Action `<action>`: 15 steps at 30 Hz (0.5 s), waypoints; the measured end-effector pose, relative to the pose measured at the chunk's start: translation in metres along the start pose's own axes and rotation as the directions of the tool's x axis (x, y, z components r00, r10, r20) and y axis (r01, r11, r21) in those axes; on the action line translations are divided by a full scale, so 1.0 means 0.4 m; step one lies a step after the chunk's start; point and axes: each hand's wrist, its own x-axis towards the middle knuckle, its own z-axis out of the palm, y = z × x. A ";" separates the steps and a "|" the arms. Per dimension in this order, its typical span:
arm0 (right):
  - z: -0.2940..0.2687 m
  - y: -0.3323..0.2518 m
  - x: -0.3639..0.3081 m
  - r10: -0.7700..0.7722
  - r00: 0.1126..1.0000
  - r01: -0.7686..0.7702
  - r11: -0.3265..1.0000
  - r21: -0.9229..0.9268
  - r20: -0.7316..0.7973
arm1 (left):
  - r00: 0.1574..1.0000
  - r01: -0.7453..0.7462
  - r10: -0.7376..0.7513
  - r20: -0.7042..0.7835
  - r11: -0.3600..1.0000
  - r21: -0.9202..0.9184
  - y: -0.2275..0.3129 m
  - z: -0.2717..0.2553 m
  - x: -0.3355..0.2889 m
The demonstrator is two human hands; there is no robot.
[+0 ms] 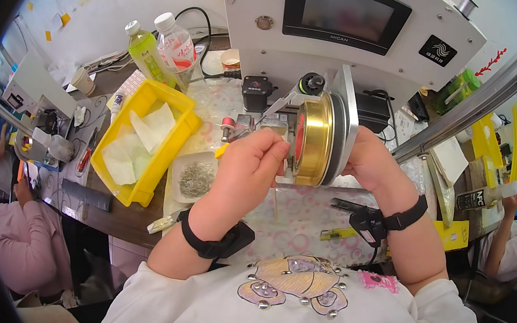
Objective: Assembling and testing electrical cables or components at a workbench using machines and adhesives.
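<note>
A white benchtop machine [341, 50] with a dark screen stands before me. From its front juts a gold-coloured metal drum [313, 142] with a red inner part, backed by a dark ribbed ring and a grey plate [350, 98]. My left hand [250, 164] is closed in a pinch at the drum's left side; whatever lies between its fingertips is too small or hidden. On the drum's other side, my right hand [367, 160] reaches behind the grey plate, which hides its fingertips. A small arm with a black roller [311, 83] rests near the drum's top.
A yellow tray [176, 146] with white sheets lies left, beside a white dish [180, 192] of fine metal pieces. Behind stand a green bottle [146, 52] and a clear bottle [176, 44]. A metal post [473, 100] slants at right. People sit working on both sides.
</note>
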 end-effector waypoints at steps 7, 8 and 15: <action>-0.060 0.014 -0.025 0.007 1.000 -0.007 1.000 -0.004 0.015 | 0.982 -0.004 -0.040 -0.184 0.973 -0.230 -0.003 -0.104 -0.036; -0.069 0.023 -0.027 -0.004 1.000 0.004 0.999 0.046 0.012 | 0.984 0.027 -0.050 -0.169 0.990 -0.137 -0.002 -0.129 -0.031; -0.027 0.014 -0.021 -0.030 0.999 0.032 0.998 0.063 -0.036 | 0.963 0.028 0.051 -0.265 0.958 0.287 -0.017 -0.161 0.010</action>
